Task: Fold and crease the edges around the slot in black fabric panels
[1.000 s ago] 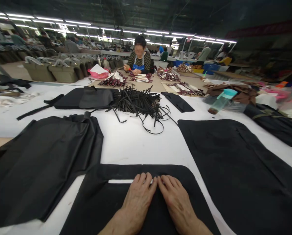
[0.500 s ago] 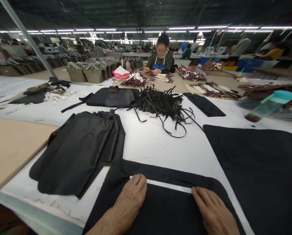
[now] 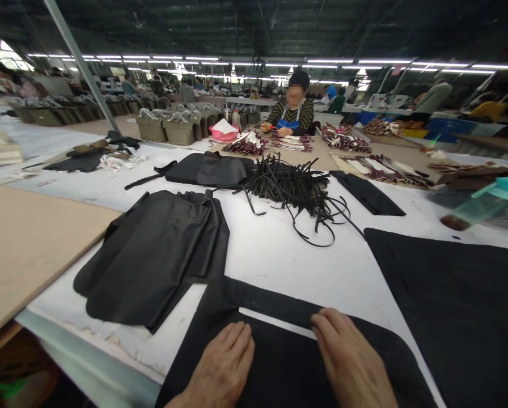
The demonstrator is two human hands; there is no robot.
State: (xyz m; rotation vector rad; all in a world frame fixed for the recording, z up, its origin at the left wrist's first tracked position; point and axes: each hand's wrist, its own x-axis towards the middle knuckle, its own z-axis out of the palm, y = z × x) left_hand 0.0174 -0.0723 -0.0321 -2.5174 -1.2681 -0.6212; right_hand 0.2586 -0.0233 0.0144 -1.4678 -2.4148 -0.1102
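Note:
In front of me a black sheet of material (image 3: 283, 374) lies flat, crossed near its far edge by a narrow white band (image 3: 275, 322). Whether the band is a strip on the sheet or a gap through it I cannot tell. My left hand (image 3: 224, 362) rests on the sheet just below the band's left end, fingers stretched out close together. At the band's right end is my right hand (image 3: 350, 354), its extended fingertips over the band and sheet. Neither hand shows anything held.
Folded black pieces (image 3: 156, 255) lie on the left and a larger black sheet (image 3: 458, 306) on the right. Beyond are a heap of thin black straps (image 3: 296, 184) and a tilted teal-lidded bottle (image 3: 483, 204). A tan board (image 3: 33, 243) borders the left; a person (image 3: 294, 107) sits opposite.
My left hand has drawn back from the band's left end, uncovering it. My right hand has shifted inward and up over the band's right end. The camera view has turned slightly left.

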